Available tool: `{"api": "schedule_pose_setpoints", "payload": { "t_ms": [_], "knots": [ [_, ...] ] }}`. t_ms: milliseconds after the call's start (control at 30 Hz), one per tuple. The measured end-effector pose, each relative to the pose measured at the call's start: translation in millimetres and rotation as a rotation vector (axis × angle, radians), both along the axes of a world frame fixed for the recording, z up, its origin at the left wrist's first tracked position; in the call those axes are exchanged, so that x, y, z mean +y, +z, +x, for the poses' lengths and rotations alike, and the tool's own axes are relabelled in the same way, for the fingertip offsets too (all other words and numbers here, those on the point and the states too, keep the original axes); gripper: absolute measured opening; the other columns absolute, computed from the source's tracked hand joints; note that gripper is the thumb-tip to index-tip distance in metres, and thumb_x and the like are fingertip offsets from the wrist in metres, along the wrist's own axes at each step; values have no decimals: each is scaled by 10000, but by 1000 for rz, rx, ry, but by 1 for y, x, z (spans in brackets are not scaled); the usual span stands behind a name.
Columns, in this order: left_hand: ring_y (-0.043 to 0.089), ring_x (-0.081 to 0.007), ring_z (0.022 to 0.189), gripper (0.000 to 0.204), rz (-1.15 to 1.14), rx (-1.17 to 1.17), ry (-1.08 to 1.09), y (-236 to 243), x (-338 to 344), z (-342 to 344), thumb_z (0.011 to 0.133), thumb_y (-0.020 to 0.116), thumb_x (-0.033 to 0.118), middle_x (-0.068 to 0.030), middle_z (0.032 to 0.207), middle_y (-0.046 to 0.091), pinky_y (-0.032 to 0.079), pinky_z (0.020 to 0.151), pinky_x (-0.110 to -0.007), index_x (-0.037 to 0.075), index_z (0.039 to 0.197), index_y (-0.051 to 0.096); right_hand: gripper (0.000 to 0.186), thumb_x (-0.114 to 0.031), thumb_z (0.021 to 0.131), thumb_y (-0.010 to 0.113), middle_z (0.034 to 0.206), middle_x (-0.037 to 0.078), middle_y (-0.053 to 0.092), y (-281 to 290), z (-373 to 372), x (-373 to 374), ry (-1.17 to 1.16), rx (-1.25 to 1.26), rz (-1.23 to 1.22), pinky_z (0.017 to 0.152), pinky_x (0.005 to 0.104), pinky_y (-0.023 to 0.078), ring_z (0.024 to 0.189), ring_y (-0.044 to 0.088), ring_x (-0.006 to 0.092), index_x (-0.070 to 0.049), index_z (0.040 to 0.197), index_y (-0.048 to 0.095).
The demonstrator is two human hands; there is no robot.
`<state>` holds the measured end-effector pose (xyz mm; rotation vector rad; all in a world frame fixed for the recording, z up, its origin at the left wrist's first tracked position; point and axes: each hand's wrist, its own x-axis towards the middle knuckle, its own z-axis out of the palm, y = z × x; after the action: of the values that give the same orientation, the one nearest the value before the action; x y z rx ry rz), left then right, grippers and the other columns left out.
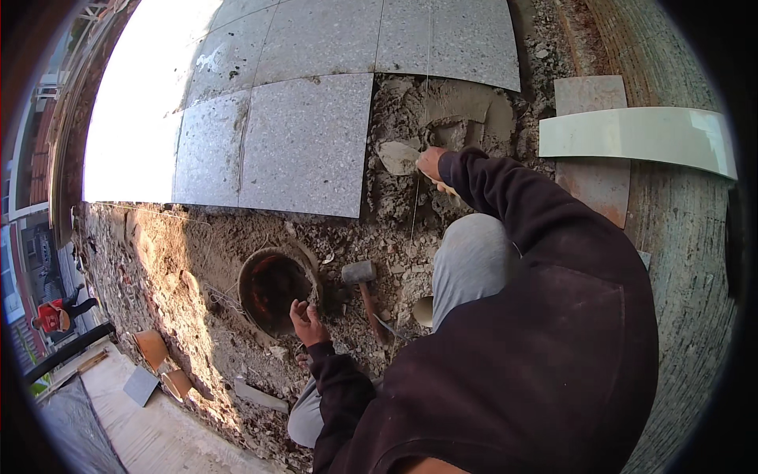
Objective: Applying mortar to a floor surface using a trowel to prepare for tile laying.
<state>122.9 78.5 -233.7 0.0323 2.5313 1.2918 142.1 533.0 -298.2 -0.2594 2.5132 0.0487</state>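
My right hand is closed round the handle of a trowel. The mortar-smeared blade points left, low over the rough mortar bed beside the paving slabs. Close by my left hand is a round bucket with a dark inside and a dirty rim. That hand is at the rim's near side, fingers loosely bent and apart, with nothing visible in them. A mallet with a grey head and wooden handle lies on the rubble between my hands.
A thin string runs across the slabs and mortar. At right, a pale curved-looking board crosses a flat slab. A pipe end is by my knee. Terracotta pieces and a grey tile are at lower left. Another person is farther off.
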Motion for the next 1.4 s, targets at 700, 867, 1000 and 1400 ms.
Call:
{"api": "schedule_pose_setpoints", "payload": {
  "t_ms": [700,867,1000,1400],
  "knots": [
    [416,-297,929,368,-730,471,369,18,-106,-60,745,491,217,-168,961,455,317,828,-375,9,1045,439,299,-249,804,391,648,148,534,21,27,-57,-803,-151,-608,507,388,447,502,552,267,23,803,515],
    [395,-317,986,406,-798,307,447,-7,-117,-70,779,431,311,-187,1032,445,299,848,-382,14,1055,438,328,-276,782,425,803,191,561,67,37,-58,-826,-301,-633,641,399,440,744,557,292,-8,928,546],
    [409,-327,1007,463,-593,161,472,-27,-125,-71,803,388,348,-224,1084,432,311,851,-374,-22,1081,415,306,-277,774,419,757,190,563,98,47,-14,-714,-305,-596,594,391,455,625,572,295,-50,929,553],
    [461,-349,935,480,-452,190,627,-51,-144,-68,808,390,324,-253,1016,472,349,812,-369,-75,1075,394,317,-300,793,375,639,155,535,4,131,7,-998,191,-697,482,388,417,526,531,285,-25,859,519]
  ]
}}
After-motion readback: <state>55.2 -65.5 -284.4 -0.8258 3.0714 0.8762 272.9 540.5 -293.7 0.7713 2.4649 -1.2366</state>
